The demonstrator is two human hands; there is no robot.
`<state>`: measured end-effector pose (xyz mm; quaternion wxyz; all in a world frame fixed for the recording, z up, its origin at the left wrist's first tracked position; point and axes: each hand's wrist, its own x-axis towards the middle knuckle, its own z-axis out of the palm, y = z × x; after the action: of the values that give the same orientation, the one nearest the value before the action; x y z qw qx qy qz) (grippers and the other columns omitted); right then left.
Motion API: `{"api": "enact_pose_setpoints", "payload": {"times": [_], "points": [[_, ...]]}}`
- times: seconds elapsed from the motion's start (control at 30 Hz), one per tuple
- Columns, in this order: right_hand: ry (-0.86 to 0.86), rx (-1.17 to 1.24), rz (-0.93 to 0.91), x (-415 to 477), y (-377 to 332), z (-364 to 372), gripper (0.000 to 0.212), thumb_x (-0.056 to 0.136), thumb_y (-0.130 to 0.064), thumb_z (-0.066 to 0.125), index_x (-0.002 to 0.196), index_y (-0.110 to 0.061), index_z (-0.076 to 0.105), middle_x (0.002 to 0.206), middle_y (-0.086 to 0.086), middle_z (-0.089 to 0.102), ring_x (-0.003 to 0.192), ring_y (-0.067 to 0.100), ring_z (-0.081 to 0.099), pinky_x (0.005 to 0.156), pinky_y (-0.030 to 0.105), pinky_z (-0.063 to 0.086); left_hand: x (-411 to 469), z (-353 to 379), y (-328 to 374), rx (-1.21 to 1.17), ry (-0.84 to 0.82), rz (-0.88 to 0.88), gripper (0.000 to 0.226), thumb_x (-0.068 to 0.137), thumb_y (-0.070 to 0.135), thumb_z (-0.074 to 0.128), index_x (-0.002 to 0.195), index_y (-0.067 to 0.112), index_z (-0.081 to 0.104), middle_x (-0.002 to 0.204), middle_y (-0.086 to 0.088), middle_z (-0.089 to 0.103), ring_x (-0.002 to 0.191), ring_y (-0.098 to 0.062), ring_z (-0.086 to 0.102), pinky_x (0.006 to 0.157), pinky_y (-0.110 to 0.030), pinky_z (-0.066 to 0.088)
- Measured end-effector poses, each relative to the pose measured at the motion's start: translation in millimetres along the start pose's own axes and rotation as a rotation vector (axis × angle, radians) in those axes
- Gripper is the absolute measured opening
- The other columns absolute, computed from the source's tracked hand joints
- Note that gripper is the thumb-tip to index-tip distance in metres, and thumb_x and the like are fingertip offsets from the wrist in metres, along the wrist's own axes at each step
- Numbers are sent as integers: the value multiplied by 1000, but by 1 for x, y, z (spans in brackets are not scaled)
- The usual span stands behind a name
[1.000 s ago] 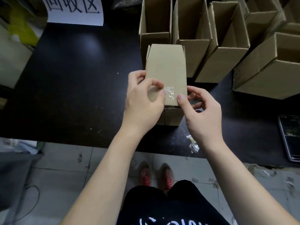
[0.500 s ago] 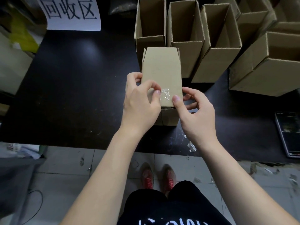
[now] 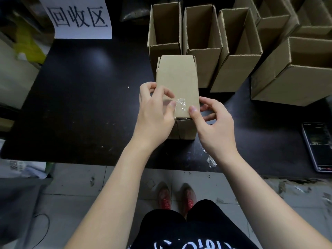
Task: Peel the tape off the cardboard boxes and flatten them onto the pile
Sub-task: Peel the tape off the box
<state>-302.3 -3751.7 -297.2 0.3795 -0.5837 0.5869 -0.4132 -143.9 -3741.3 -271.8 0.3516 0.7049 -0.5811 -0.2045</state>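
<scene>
Standing on a black table [image 3: 71,97], the closed cardboard box [image 3: 177,81] sits near the front edge, just before a row of open boxes [image 3: 165,33]. The left hand [image 3: 154,115] pinches the clear tape [image 3: 181,104] on the box top between thumb and curled forefinger. The right hand [image 3: 214,126] grips the box, thumb on top, fingers curled round its side. A tape scrap [image 3: 209,159], a phone [image 3: 318,146] and a paper sign [image 3: 79,17] lie on the table. Below, 2 red shoes [image 3: 164,197] stand on a grey tiled floor [image 3: 80,182].

Black table [image 3: 80,105] with cardboard boxes [image 3: 233,72], phone [image 3: 318,146], tape scrap [image 3: 210,159], paper sign [image 3: 80,20]
</scene>
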Motion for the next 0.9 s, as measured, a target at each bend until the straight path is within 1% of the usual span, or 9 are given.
{"api": "enact_pose_setpoints", "payload": {"times": [0.1, 0.2, 0.27, 0.4, 0.47, 0.6, 0.73, 0.83, 0.9], "points": [[1, 7, -3, -1, -1, 0, 36, 94, -37, 72, 126, -21, 67, 106, -1, 66, 76, -8, 56, 67, 5, 42, 2, -5, 1, -3, -6, -19, 15, 97, 24, 68, 111, 22, 67, 134, 4, 38, 127, -8, 42, 82, 6, 29], [3, 15, -13, -1, -1, 1, 36, 94, -37, 71, 125, -21, 67, 107, 0, 66, 77, -8, 57, 68, 6, 42, 4, -10, 5, 12, -19, -62, 10, 95, 26, 71, 105, 23, 73, 134, 6, 40, 121, -2, 38, 76, 10, 27], [0, 16, -19, -1, 0, 1, 35, 94, -37, 71, 125, -21, 67, 107, -1, 65, 79, -6, 58, 69, 7, 44, 7, -13, 9, 43, -45, -64, 8, 94, 26, 71, 102, 24, 73, 131, 6, 40, 121, -4, 39, 78, 2, 29], [0, 8, -25, -1, 0, 1, 35, 94, -37, 71, 125, -21, 67, 107, -1, 65, 81, -6, 59, 70, 8, 44, 17, -13, 13, 183, -68, -50, 7, 96, 26, 67, 101, 23, 71, 120, 3, 36, 120, -15, 43, 89, -23, 36], [-2, 3, -29, -1, -1, 1, 36, 94, -37, 71, 125, -20, 67, 108, -1, 64, 83, -8, 58, 69, 7, 44, 18, -9, 14, 253, -76, -37, 10, 99, 26, 63, 104, 19, 68, 118, 0, 34, 118, -17, 41, 90, -26, 37], [-4, 0, -21, -2, -3, 0, 37, 93, -37, 71, 126, -20, 66, 108, -3, 63, 81, -8, 59, 68, 5, 43, 15, -3, 13, 346, -93, 23, 18, 103, 23, 54, 114, 10, 59, 128, -10, 35, 119, -22, 36, 95, -32, 41], [9, -20, -8, -2, -4, -3, 37, 92, -39, 72, 126, -24, 64, 107, -5, 62, 83, -5, 60, 69, 6, 44, 10, -8, 8, 311, -146, 71, 16, 105, 22, 50, 112, 9, 55, 132, -10, 31, 112, -13, 27, 94, -27, 37], [-6, -143, -106, 0, -7, -8, 42, 94, -36, 69, 134, -29, 59, 115, -7, 54, 101, 2, 53, 83, 7, 40, 3, -15, 5, 197, -196, 68, 11, 105, 21, 52, 108, 13, 58, 141, -5, 31, 129, -16, 33, 97, -24, 34], [-49, -267, -218, 4, -12, -9, 38, 96, -29, 67, 133, -31, 62, 126, -5, 47, 117, 11, 40, 100, 19, 36, 0, -18, 6, 42, -207, 58, 6, 103, 19, 57, 105, 20, 62, 145, -1, 34, 138, -15, 36, 105, -28, 37]]}}
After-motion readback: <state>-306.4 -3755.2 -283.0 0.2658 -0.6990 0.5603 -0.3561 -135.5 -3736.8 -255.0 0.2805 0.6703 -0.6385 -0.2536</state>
